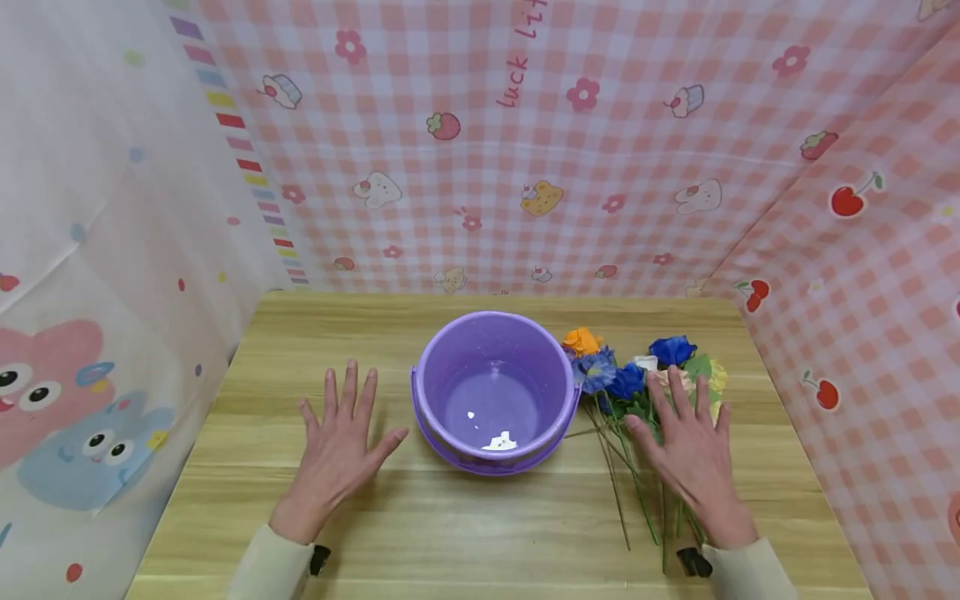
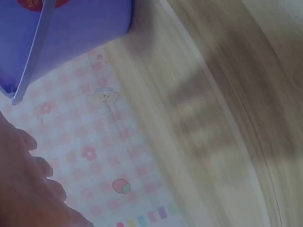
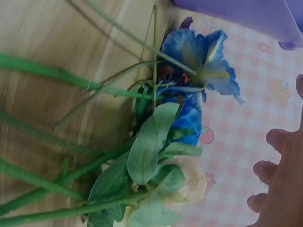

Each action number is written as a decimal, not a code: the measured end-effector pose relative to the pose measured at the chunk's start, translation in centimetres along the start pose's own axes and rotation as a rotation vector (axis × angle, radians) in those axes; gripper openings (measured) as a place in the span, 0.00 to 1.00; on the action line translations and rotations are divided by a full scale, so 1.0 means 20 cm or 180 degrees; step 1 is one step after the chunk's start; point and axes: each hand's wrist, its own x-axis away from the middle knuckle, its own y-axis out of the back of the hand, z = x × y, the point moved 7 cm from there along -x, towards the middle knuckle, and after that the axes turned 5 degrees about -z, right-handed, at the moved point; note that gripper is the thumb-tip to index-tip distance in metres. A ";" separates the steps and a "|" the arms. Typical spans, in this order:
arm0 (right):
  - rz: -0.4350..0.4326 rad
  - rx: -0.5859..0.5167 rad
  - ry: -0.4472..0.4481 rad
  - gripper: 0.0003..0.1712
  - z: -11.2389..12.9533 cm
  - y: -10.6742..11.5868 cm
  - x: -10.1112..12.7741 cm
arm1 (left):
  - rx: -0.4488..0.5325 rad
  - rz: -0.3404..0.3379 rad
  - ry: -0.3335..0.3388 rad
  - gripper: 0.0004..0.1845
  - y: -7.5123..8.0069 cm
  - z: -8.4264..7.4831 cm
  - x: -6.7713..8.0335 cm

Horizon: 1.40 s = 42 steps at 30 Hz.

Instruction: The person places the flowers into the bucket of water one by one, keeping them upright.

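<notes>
The right hand (image 1: 693, 454) lies spread, fingers straight, over the bunch of artificial flowers with green wire stems (image 1: 637, 392); it grips nothing. The left hand (image 1: 337, 446) lies equally spread, palm down, on the light wooden bench (image 1: 480, 533), holding nothing.

Procedure for the gather, as judged from this position:
- Close the right fingers around the stems just below the blooms, where the stems run closest together; lower down they fan apart toward the bench's near edge.
- Collect every stem in one grasp. The thin wires cross each other and a stray one may drag its neighbours.
- Avoid crushing the fabric petals and leaves (image 3: 149, 142); the right wrist view shows them loose and overlapping.
- Bring the left hand against the round purple plastic bucket (image 1: 495, 392) to steady it, since it looks light.

Position: the flowers lie flat on the bench, just beside the bucket on its right, the orange and blue heads near its rim. The bucket stands upright between both hands; the left hand is near its left wall, not touching.
</notes>
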 end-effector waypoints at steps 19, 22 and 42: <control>-0.0409 -0.1104 0.0044 0.36 0.18 -0.06 0.09 | 0.0445 -0.0236 -0.0206 0.51 0.08 -0.20 -0.07; -0.0451 -0.1219 -0.0029 0.33 0.19 -0.09 0.10 | 0.0481 -0.0240 -0.0235 0.51 0.07 -0.23 -0.09; 0.0126 -0.1474 -0.0926 0.25 0.07 -0.29 0.11 | 0.0563 -0.0103 -0.0272 0.53 -0.01 -0.32 -0.11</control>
